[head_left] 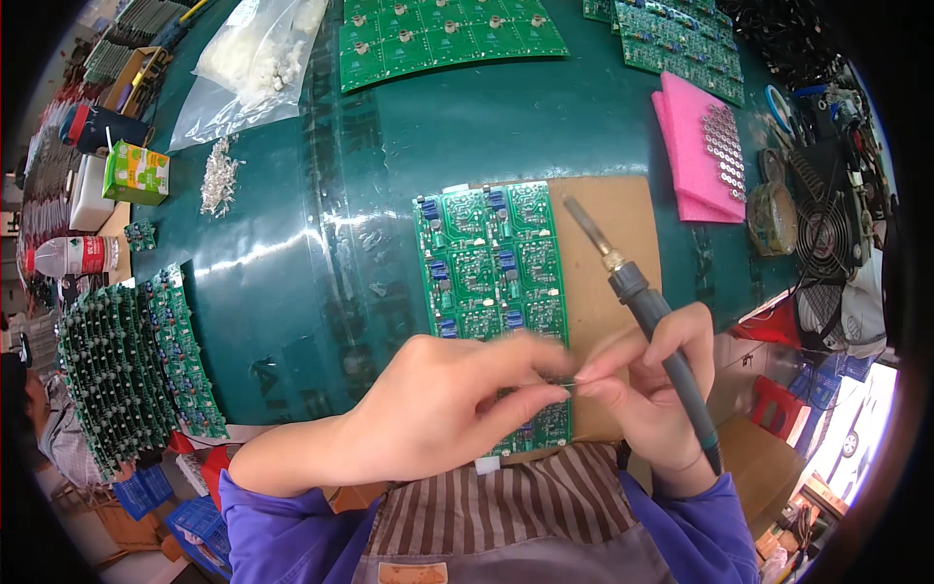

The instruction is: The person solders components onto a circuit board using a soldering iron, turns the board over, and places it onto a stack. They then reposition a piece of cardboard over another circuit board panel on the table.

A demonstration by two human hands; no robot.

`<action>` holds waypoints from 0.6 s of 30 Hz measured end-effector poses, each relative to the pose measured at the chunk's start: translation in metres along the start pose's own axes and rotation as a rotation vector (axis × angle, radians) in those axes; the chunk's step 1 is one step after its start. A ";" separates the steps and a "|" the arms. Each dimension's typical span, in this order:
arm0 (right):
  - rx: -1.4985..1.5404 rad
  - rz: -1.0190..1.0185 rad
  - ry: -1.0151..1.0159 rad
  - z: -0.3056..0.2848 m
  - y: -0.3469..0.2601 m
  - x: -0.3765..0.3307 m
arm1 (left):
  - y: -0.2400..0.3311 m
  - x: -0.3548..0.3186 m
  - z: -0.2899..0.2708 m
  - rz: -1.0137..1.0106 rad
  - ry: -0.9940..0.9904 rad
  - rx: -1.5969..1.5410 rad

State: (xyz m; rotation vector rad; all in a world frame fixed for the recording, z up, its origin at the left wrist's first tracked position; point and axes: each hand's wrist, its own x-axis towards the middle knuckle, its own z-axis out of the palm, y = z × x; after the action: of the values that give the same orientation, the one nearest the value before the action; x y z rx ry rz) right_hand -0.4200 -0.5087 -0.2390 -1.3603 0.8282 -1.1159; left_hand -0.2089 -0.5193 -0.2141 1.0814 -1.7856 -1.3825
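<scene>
I see my left hand (457, 394) and right hand (647, 380) pinching something tiny, perhaps a part; soldering iron (642, 302) held idle, circuit board (491, 282) seemingly part-populated.

Green carton (135, 173), labelled bottle (68, 256), far left

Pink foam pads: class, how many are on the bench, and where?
2. Both pink foam pads lie stacked at the far right of the green bench, the upper one carrying rows of small round silver parts. More could be hidden underneath.
</scene>
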 end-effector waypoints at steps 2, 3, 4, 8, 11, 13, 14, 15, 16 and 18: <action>0.102 0.085 0.017 0.000 -0.003 0.000 | -0.001 0.000 -0.003 0.113 0.016 0.065; 0.165 0.114 0.043 0.000 -0.003 0.001 | -0.001 0.002 -0.006 0.228 0.033 0.131; 0.230 0.144 0.068 0.000 -0.002 0.001 | -0.002 0.004 -0.007 0.224 0.033 0.131; -0.048 -0.067 0.255 -0.009 0.007 0.006 | -0.021 0.033 -0.019 0.294 0.358 0.339; -0.503 -0.112 0.129 -0.030 -0.004 -0.002 | -0.028 0.054 -0.030 0.299 0.367 0.532; -0.461 -0.085 0.150 -0.026 -0.007 0.003 | -0.032 0.064 -0.025 0.194 0.347 0.635; -0.423 -0.062 0.171 -0.025 -0.007 0.006 | -0.035 0.066 -0.023 0.192 0.343 0.636; -0.426 -0.057 0.174 -0.031 -0.010 0.006 | -0.039 0.067 -0.021 0.190 0.320 0.656; -0.561 -0.114 0.084 -0.040 -0.012 0.007 | -0.043 0.068 -0.020 0.190 0.298 0.676; -0.695 -0.167 -0.006 -0.047 -0.010 0.008 | -0.046 0.067 -0.015 0.161 0.291 0.750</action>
State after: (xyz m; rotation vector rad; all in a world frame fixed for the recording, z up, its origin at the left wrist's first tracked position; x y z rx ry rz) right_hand -0.4632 -0.5301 -0.2317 -2.0320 1.1771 -0.9829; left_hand -0.2170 -0.5908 -0.2549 1.3750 -2.1511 -0.4066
